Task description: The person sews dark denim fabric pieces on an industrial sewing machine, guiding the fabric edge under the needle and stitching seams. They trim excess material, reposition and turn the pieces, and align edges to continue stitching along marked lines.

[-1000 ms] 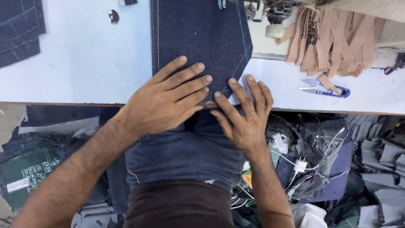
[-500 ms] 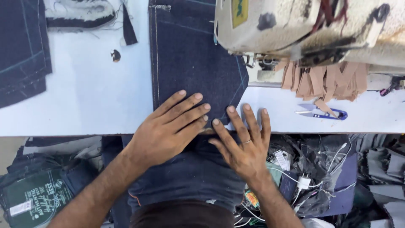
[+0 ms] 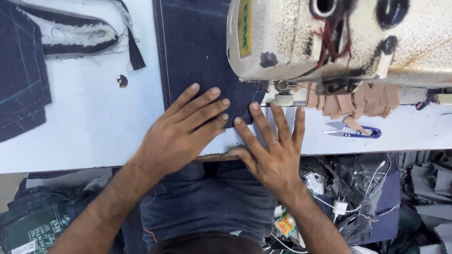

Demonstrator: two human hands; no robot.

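Note:
A dark blue denim panel [image 3: 195, 51] with light stitching along its left edge lies on the white table [image 3: 89, 136] and hangs over the front edge into my lap. My left hand [image 3: 183, 129] presses flat on the denim, fingers spread and pointing up to the right. My right hand [image 3: 273, 146], a ring on one finger, lies flat beside it at the denim's right edge, fingertips near the base of the sewing machine [image 3: 339, 37]. Neither hand grips anything.
The worn cream sewing machine head fills the upper right. Blue-handled thread snips [image 3: 353, 131] and a stack of tan labels [image 3: 353, 101] lie right of my hand. Folded denim pieces [image 3: 21, 70] and a frayed strip [image 3: 80, 35] sit at left. Scraps and cables lie below the table.
The view has moved in toward the machine. Both hands have slid the denim forward along the table, with the fingertips now close under the machine head.

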